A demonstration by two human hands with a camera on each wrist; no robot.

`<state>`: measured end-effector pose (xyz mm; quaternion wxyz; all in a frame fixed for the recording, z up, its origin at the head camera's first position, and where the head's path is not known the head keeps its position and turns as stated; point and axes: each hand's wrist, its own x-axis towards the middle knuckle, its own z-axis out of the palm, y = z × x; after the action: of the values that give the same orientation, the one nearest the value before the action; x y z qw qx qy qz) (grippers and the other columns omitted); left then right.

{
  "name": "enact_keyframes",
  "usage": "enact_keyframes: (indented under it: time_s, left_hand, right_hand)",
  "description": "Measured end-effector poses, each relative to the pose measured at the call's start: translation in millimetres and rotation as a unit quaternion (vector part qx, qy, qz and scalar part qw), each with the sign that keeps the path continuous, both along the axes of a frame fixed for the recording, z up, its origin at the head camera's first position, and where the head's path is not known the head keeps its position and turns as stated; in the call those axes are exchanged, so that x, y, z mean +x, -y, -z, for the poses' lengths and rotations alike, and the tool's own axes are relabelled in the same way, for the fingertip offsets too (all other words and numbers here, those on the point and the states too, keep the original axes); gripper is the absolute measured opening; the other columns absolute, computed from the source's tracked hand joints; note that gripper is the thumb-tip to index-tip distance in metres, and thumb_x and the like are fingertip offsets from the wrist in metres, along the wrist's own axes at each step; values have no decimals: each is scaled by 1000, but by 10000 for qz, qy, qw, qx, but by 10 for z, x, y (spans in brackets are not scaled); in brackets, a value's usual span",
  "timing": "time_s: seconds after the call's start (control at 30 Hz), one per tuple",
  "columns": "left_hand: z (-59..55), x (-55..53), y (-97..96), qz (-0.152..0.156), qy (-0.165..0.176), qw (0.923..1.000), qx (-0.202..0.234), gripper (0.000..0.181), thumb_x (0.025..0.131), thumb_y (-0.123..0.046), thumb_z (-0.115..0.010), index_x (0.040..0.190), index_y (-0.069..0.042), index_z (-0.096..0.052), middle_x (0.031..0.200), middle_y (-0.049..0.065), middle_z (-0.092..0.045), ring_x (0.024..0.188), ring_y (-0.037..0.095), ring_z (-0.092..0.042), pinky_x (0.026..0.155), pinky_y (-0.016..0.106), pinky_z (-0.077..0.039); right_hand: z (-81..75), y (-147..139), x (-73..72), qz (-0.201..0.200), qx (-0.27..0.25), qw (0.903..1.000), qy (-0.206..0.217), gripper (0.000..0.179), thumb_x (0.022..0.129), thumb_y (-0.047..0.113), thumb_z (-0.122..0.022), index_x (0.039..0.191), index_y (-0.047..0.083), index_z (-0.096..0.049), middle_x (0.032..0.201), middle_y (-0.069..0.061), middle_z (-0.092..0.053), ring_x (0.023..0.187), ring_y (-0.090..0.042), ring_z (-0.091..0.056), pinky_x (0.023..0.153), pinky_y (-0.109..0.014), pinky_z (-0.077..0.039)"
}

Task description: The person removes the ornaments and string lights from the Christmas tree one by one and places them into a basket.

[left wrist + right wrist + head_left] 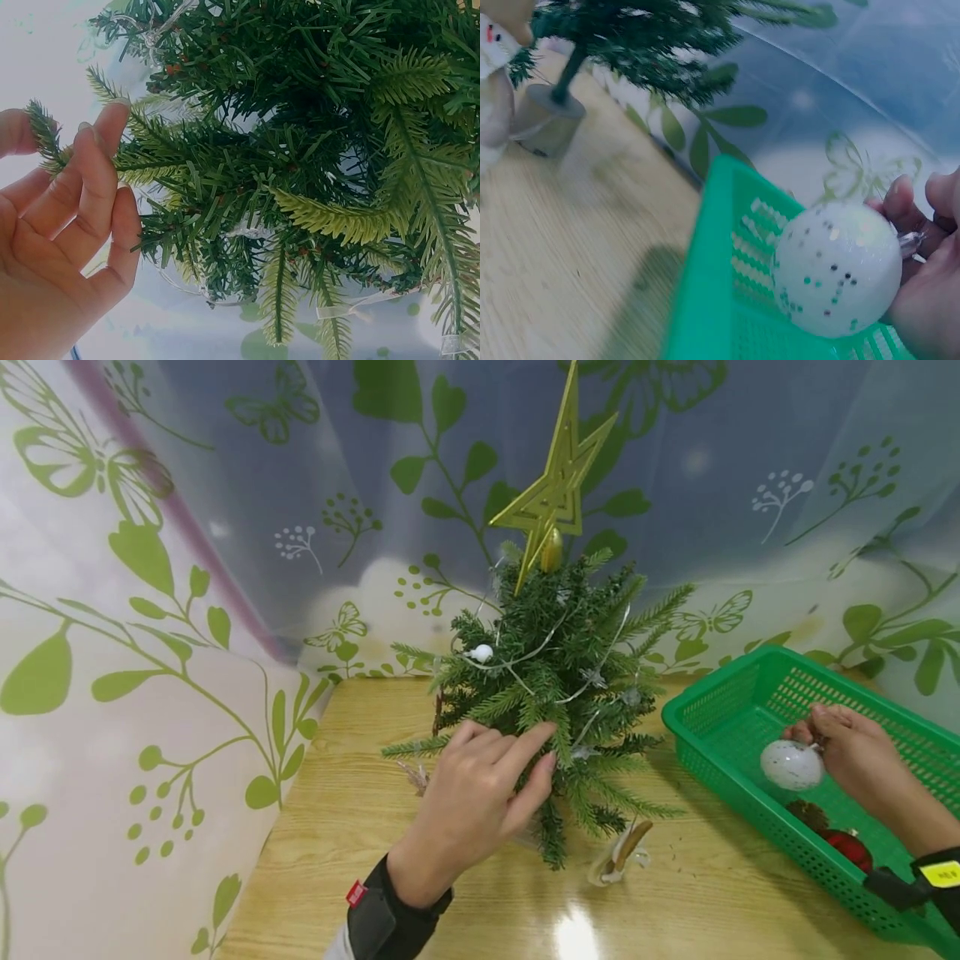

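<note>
A small artificial Christmas tree [547,668] stands on the wooden table, with a gold star [551,485] at its top. My left hand [480,789] is at its front, loosely bent fingers touching the green branches. The left wrist view shows a sprig tip [46,139] between the thumb and the other fingers [97,169], with a gap around it. My right hand [855,756] pinches a white Christmas ball [792,765] by its silver cap [910,244], above the green basket [750,810]. Dark specks dot the ball [836,270].
A red ball [847,850] and a brown pinecone-like piece [808,815] lie in the basket. A small ornament with a brown stick-like part [628,847] is at the tree's front. A white light string [517,667] winds through the branches. Behind hangs a leaf-patterned curtain [420,510].
</note>
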<state>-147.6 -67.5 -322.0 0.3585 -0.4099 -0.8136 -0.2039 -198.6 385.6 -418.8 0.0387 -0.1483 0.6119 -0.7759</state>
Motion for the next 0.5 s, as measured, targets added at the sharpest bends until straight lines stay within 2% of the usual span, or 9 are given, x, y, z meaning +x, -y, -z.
enact_keyframes:
  time_s: [0.07, 0.1, 0.13, 0.17, 0.23, 0.33, 0.4, 0.43, 0.5]
  left_hand:
    - [-1, 2, -3, -6, 5, 10000, -18, 35, 103, -23, -41, 118, -6, -67, 61, -6, -58, 54, 8, -46, 70, 27, -42]
    - [-2, 2, -5, -7, 6, 10000, -28, 35, 103, -23, -41, 118, -6, -67, 61, -6, -58, 54, 8, -46, 70, 27, -42]
    - [-3, 1, -8, -11, -4, 10000, -45, 35, 103, -24, -41, 118, -6, -67, 61, -6, -57, 54, 8, -45, 70, 27, -42]
    - [-3, -1, -10, -14, -3, 10000, -56, 35, 103, -24, -40, 118, -6, -67, 61, -6, -57, 54, 8, -45, 70, 27, -42]
    - [-1, -5, -14, -18, -2, 10000, -58, 36, 104, -24, -40, 118, -6, -67, 61, -6, -58, 53, 8, -45, 70, 27, -42]
    - [6, -5, -14, -18, 18, 10000, -44, 36, 104, -24, -39, 118, -6, -68, 62, -6, -58, 54, 8, -45, 70, 27, -42]
    - [10, -3, -13, -6, 26, 10000, -31, 36, 104, -24, -39, 118, -6, -68, 62, -6, -58, 54, 8, -45, 70, 28, -42]
    - [11, -1, -14, -3, 29, 10000, -25, 36, 104, -24, -40, 118, -6, -68, 62, -6, -59, 54, 8, -45, 70, 28, -42]
    - [14, -1, -16, 9, 42, 10000, -14, 36, 104, -24, -40, 118, -6, -68, 62, -5, -59, 54, 8, -46, 69, 28, -42]
  right_hand:
    - [36, -102, 23, 347, 657, 9972, 67, 28, 106, 16, -32, 88, 3, -48, 81, -3, -52, 86, -12, -58, 74, -19, -47]
    - [48, -147, 34, 518, 1068, 9928, 150, 28, 106, 17, -34, 87, 2, -49, 81, -2, -52, 86, -10, -58, 74, -18, -46]
    - [57, -185, 45, 686, 1619, 9842, 222, 30, 106, 19, -34, 89, 1, -50, 82, -1, -54, 86, -7, -57, 73, -16, -46]
    - [63, -219, 53, 787, 2092, 9741, 332, 32, 106, 21, -34, 89, 0, -51, 82, 0, -55, 86, -6, -57, 73, -16, -46]
    - [76, -265, 60, 843, 3049, 9467, 609, 37, 107, 26, -32, 91, 0, -52, 85, 3, -56, 85, -3, -56, 72, -18, -47]
    - [89, -294, 74, 780, 4144, 9015, 976, 45, 107, 35, -27, 97, -1, -53, 91, 3, -58, 83, 1, -53, 79, -35, -45]
    - [100, -308, 84, 705, 4466, 8848, 1127, 48, 107, 37, -25, 97, -1, -52, 93, 1, -57, 83, 1, -51, 80, -45, -42]
    - [101, -319, 90, 698, 4545, 8800, 1189, 48, 107, 36, -25, 97, -2, -52, 93, 0, -57, 82, 1, -51, 80, -48, -41]
    - [115, -342, 107, 686, 4554, 8776, 1328, 45, 107, 32, -26, 94, -2, -51, 93, -1, -58, 80, -2, -52, 75, -49, -43]
